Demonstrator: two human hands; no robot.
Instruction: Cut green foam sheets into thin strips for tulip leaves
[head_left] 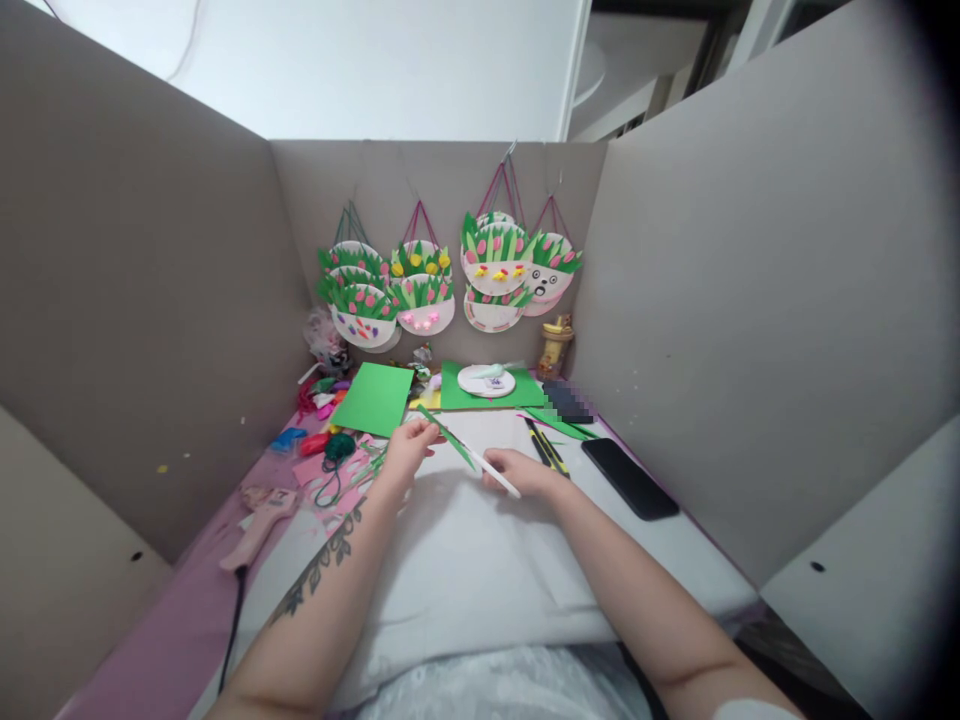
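Above the middle of the table, my left hand point(409, 450) pinches a narrow strip of green paper point(444, 432), which slants down to the right. My right hand point(517, 472) is closed around the white handle of a pair of scissors point(504, 480). The blades point up and left along the green strip, and they seem to touch it. How far apart the blades are is too small to tell. Beyond my left hand lies a sheet of green paper point(375, 398). Two black-and-yellow pens or cutters point(547, 447) rest just past my right hand.
Left of my arm are a pink glue gun point(262, 518), green yarn point(339, 447) and pink paper scraps point(311, 470). A black phone point(630, 478) lies at right. White paper plates point(487, 380) sit at the back. Decorated plate baskets point(495, 260) hang on the grey partition, which encloses three sides.
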